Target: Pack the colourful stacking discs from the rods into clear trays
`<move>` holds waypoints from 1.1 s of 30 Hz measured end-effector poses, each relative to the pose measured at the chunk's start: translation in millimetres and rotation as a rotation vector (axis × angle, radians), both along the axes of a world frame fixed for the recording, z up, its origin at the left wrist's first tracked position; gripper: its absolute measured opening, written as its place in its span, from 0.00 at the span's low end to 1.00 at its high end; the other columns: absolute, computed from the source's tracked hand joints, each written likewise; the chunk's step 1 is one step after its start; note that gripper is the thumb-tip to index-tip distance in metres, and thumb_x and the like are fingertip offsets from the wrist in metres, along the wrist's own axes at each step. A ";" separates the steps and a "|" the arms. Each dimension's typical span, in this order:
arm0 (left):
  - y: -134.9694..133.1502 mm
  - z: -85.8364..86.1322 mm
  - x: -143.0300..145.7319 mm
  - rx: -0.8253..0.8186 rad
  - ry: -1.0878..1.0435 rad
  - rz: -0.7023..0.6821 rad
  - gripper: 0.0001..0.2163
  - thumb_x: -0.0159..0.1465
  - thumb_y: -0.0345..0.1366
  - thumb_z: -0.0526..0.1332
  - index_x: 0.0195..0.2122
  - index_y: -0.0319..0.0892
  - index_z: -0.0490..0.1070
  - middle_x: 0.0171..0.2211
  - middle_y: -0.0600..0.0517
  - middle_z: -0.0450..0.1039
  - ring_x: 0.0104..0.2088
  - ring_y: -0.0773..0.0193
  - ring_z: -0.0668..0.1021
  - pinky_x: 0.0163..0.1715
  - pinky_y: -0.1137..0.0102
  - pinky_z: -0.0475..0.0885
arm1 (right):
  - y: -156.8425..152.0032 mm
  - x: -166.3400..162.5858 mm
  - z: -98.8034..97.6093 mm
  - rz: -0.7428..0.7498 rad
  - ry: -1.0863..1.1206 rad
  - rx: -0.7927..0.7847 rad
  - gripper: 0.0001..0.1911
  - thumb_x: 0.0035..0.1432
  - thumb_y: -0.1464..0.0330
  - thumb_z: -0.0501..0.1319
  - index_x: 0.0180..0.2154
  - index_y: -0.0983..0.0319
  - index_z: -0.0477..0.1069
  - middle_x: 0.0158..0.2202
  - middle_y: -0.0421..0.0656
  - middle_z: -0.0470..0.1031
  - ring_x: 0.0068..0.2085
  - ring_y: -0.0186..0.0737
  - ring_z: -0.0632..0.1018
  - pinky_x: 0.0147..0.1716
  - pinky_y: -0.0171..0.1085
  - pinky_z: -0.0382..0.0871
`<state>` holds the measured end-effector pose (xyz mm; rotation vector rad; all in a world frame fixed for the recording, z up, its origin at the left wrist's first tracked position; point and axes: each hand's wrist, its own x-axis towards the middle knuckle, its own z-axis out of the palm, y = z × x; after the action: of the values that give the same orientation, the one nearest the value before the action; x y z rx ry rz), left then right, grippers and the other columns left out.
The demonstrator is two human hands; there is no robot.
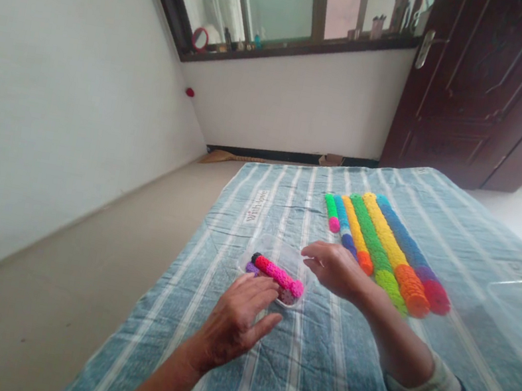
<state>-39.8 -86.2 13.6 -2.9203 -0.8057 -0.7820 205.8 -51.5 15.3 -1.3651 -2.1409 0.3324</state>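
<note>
I saw the pink roll (280, 275) lying slantwise in the clear tub (278, 248). The left hand (239, 316) had its fingers spread over the tub's near side; the right hand (335, 269), fingers loosely curved by its right rim, pinched nothing I could see. A dipping right forearm (386, 329) might have nudged the row of rolls (370, 238) right of the tub; a bumped rim, tipped it

- We take this for a home
- At two o'clock we see a panelled door (476, 92)
- At eleven, a round mirror (200, 39) on the windowsill (286, 51)
- At six, a striped cloth (181, 303) lettered "With love"
</note>
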 end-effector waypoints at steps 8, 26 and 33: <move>49.5 34.0 1.2 0.043 -0.083 -0.041 0.08 0.64 0.35 0.59 0.44 0.42 0.72 0.41 0.47 0.79 0.44 0.58 0.79 0.46 0.63 0.74 | 10.7 18.6 -1.6 -0.137 0.013 -0.011 0.09 0.59 0.73 0.58 0.38 0.62 0.76 0.36 0.46 0.79 0.37 0.40 0.78 0.37 0.36 0.66; 102.2 38.1 42.2 -0.456 0.444 -0.230 0.05 0.60 0.29 0.57 0.29 0.42 0.72 0.28 0.53 0.73 0.31 0.63 0.75 0.32 0.72 0.68 | 9.2 26.7 -8.9 -0.144 0.080 0.010 0.08 0.59 0.72 0.57 0.35 0.61 0.76 0.34 0.44 0.78 0.35 0.38 0.76 0.37 0.35 0.65; 104.9 21.2 42.3 -0.475 0.410 -0.205 0.04 0.58 0.30 0.59 0.31 0.42 0.73 0.28 0.52 0.74 0.31 0.63 0.76 0.32 0.71 0.68 | -5.1 -8.9 4.4 0.109 -0.179 0.007 0.09 0.60 0.75 0.57 0.36 0.61 0.76 0.30 0.43 0.76 0.33 0.36 0.74 0.35 0.36 0.62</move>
<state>2.6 18.7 34.8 -3.4347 -0.7387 0.0383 196.9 -56.6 19.7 -1.3206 -2.3664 0.2532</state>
